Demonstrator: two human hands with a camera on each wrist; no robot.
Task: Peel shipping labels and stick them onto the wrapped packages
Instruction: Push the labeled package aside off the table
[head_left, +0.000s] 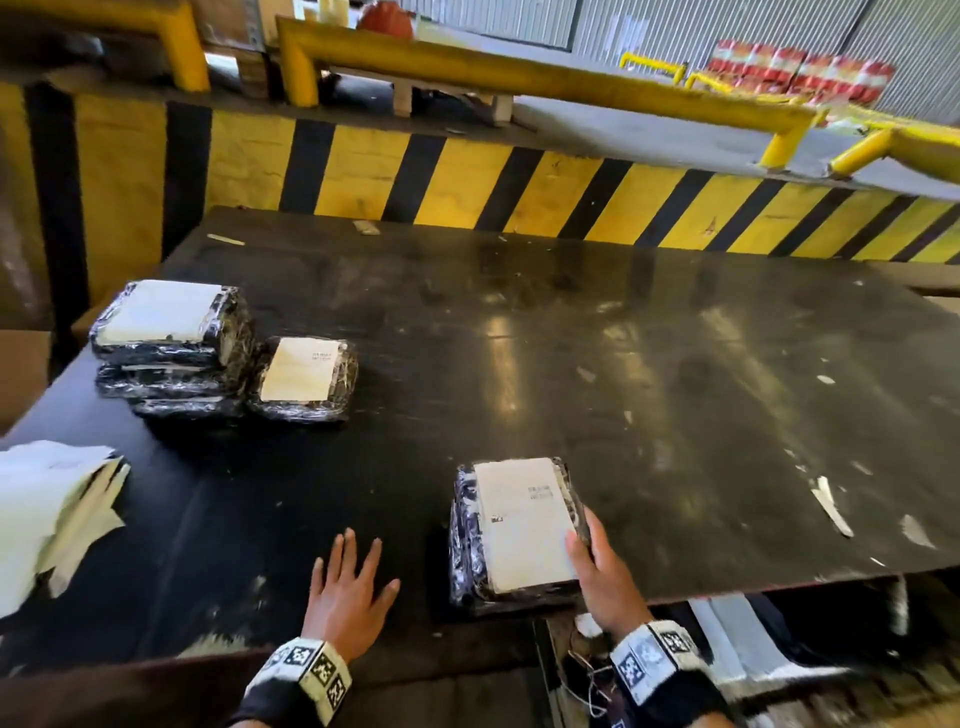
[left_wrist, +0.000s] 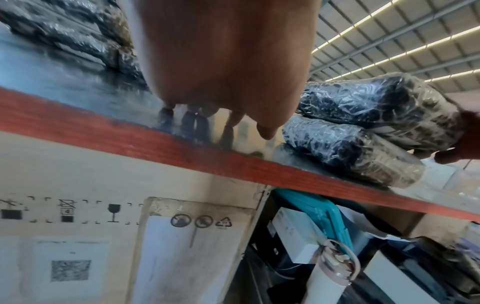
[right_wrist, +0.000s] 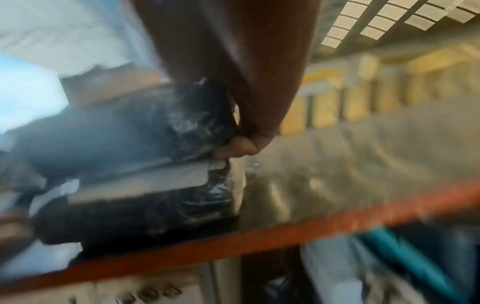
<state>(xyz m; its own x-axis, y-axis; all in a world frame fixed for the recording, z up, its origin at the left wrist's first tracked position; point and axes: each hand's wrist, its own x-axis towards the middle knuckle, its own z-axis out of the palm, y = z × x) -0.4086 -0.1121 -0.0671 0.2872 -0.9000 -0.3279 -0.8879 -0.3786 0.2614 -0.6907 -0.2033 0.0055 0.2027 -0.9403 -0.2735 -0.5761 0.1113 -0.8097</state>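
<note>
Right hand (head_left: 602, 577): grips top package (head_left: 519, 525) of near two-high stack, labelled.
Left hand (head_left: 348, 597): fingers spread flat on table (head_left: 675, 364).
Label sheets (head_left: 47, 509): table's left edge.
Far stack (head_left: 171, 348): labelled, left.

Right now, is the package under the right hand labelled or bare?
Labelled: a white label covers the top of the package; the right hand grips its edge.

- Tabletop (head_left: 571, 338), centre of the head view: dark, glossy, scuffed; its edge looks like reddish wood.
- Wrapped packages (head_left: 470, 545): crinkled, shiny clear plastic film over black.
- Shipping label (head_left: 524, 525): matt white paper.
- Box (left_wrist: 78, 174), lower left: matt cardboard.
</note>
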